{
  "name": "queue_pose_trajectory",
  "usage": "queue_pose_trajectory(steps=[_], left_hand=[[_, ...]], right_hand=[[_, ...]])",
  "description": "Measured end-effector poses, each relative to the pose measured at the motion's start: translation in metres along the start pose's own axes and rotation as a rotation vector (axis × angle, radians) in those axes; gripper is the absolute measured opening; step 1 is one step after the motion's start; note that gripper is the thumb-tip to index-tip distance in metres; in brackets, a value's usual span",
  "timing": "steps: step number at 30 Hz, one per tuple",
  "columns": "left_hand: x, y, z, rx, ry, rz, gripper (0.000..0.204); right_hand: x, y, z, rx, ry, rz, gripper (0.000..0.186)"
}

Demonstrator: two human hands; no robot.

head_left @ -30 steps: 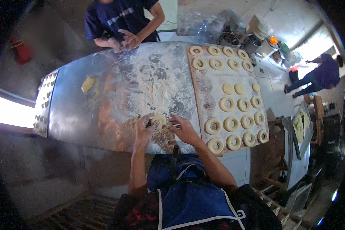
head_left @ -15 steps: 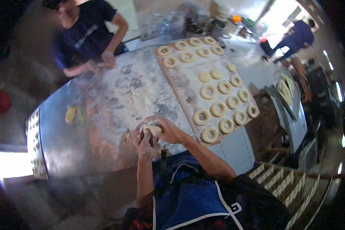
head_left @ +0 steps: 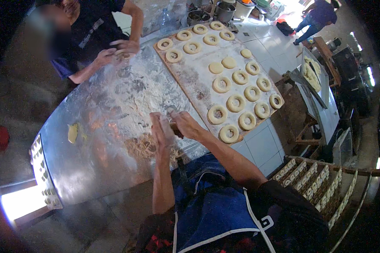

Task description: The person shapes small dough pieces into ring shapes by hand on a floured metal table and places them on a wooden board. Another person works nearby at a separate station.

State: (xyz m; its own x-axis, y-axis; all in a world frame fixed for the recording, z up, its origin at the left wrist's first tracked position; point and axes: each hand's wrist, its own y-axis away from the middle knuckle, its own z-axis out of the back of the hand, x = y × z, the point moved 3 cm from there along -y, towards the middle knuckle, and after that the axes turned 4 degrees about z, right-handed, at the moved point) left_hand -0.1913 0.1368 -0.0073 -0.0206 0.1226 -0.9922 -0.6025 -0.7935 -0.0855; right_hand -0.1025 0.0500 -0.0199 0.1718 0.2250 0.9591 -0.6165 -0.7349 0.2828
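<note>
Since half a second ago, both hands are lifting slightly off the floured metal table (head_left: 93, 160) and coming together, palms facing, while the view is tilting so the wooden board (head_left: 190, 80) is sitting farther to the upper right. The left hand (head_left: 162, 130) is standing upright with fingers extended and close together, and the right hand (head_left: 185, 125) is pressing against it from the other side, fingers curled narrow; a small piece of dough (head_left: 173, 125) is being squeezed between the palms, mostly hidden, just above the flour-dusted near edge of the table. Beside the right hand, the board is carrying rows of ring-shaped dough pieces (head_left: 217, 114) and a couple of flat rounds (head_left: 229, 62). A lone lump of yellow dough (head_left: 72, 133) is lying well apart on the left of the table. Across the table, another person's hands (head_left: 116, 51) are working dough near the board's far corner. Trays of more rings (head_left: 308, 177) are resting on a rack at the lower right.
</note>
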Motion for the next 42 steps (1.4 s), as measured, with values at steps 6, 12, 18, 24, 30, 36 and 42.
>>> queue_pose_trajectory(steps=[6, 12, 18, 24, 30, 36, 42], left_hand=[[0.016, 0.012, -0.023, -0.102, 0.875, 0.529, 0.042], [0.016, 0.023, -0.039, -0.307, 0.74, 0.419, 0.044], [0.008, 0.033, -0.075, -0.302, -0.022, 0.122, 0.041], [0.055, 0.043, -0.113, -0.168, 0.356, 0.261, 0.033], [0.068, 0.044, -0.135, -0.333, 0.937, 0.468, 0.036], [0.065, 0.047, -0.164, -0.473, 0.97, 0.447, 0.041], [0.057, 0.017, -0.162, -0.49, -0.083, -0.081, 0.035]], right_hand=[[0.013, 0.005, -0.002, -0.033, -0.124, 0.443, 0.062], [0.017, 0.011, 0.018, 0.012, 0.302, 0.576, 0.059], [0.023, 0.018, 0.059, 0.201, 0.334, 0.099, 0.052], [0.004, 0.015, 0.105, 0.24, 0.172, 0.361, 0.044], [-0.009, 0.015, 0.141, 0.181, 0.317, 0.806, 0.048], [0.016, 0.014, 0.169, 0.312, 0.377, 0.682, 0.045], [0.028, 0.003, 0.186, 0.392, 0.006, 0.283, 0.035]])
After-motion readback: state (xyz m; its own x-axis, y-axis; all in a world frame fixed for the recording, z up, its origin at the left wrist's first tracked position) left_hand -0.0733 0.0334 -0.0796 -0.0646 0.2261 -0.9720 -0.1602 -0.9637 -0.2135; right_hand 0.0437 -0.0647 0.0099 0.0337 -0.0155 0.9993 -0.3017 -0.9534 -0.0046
